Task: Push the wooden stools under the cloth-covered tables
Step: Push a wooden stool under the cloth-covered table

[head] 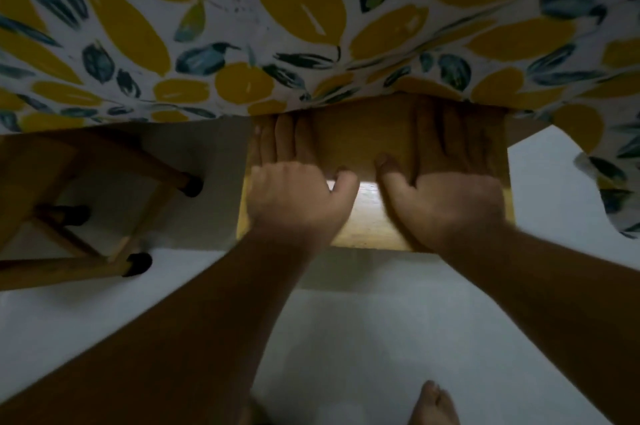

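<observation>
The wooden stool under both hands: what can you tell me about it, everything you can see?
The stool shows a flat, pale, smooth wooden seat, seen from above; its legs are hidden. Its far part lies in shadow under the hanging edge of the lemon-print tablecloth, its near edge still out over the white floor. The left hand and right hand lie palm-down on it, fingers spread toward the table.

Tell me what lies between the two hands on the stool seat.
In the head view, only bare wood of the stool seat shows between the left hand and right hand. Their thumbs nearly meet; nothing else lies there.
</observation>
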A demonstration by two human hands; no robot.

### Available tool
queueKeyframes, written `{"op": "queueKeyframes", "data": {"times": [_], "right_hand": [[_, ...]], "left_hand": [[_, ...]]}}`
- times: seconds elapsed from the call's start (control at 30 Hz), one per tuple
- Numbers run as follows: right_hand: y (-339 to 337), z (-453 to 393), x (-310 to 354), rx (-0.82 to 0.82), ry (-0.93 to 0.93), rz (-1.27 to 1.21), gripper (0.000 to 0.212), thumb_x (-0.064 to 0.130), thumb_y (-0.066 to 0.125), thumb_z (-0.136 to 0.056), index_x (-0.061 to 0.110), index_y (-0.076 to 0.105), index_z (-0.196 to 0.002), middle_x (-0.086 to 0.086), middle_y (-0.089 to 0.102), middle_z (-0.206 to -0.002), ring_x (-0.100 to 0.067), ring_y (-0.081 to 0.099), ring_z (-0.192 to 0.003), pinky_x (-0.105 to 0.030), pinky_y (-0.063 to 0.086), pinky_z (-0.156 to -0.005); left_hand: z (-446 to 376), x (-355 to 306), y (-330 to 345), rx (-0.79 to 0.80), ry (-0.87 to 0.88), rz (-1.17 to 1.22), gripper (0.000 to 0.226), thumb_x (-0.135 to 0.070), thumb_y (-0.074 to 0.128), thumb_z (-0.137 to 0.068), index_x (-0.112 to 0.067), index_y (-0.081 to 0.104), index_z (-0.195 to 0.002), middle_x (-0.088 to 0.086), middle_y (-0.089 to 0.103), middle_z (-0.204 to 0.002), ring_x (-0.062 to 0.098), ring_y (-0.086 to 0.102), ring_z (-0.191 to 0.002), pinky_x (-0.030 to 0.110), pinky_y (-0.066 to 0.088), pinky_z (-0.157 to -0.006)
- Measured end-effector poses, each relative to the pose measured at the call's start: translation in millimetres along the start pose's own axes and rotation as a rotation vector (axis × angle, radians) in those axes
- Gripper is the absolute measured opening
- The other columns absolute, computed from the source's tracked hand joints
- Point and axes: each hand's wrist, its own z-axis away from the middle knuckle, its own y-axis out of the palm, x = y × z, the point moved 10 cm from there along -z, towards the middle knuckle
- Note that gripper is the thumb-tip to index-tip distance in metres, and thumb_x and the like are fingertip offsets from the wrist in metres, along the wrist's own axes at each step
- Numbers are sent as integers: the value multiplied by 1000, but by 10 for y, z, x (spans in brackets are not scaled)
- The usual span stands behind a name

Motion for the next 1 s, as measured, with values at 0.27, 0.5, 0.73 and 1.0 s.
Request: {"op": "queueKeyframes", "data": {"times": [0.27,0.5,0.73,1.0], "right_hand": [[-23,-16,7,-36,-66,25,89,71,24,-90,21,8,-161,-9,16,-166,-29,11,-152,-42,0,-123],[-89,-37,-14,-33,-133,74,88,71,27,-89,19,18,-159,-9,25,-161,-31,19,-149,-46,8,-123],[-136,2,5,-95,-115,39,85,71,33,-87,22,25,-156,-9,32,-156,-32,23,-145,-43,11,-120],[-159,498,758,106,-116,98,71,62,37,-92,22,35,-150,-10,42,-151,-32,42,-133,-46,33,-108]], "left_hand": [[180,-25,-129,-192,-73,146,81,-60,34,-91,-3,40,-149,15,32,-159,35,44,-135,46,36,-107],[291,-95,-131,-224,-128,205,81,-54,38,-88,1,38,-148,16,31,-159,32,33,-144,49,20,-120],[257,-39,-128,-180,-128,243,86,-58,41,-88,-8,22,-156,10,24,-163,26,19,-150,40,4,-122],[464,543,-407,-165,-93,425,70,-43,36,-92,-12,28,-154,7,28,-161,22,17,-150,39,7,-124]]}}
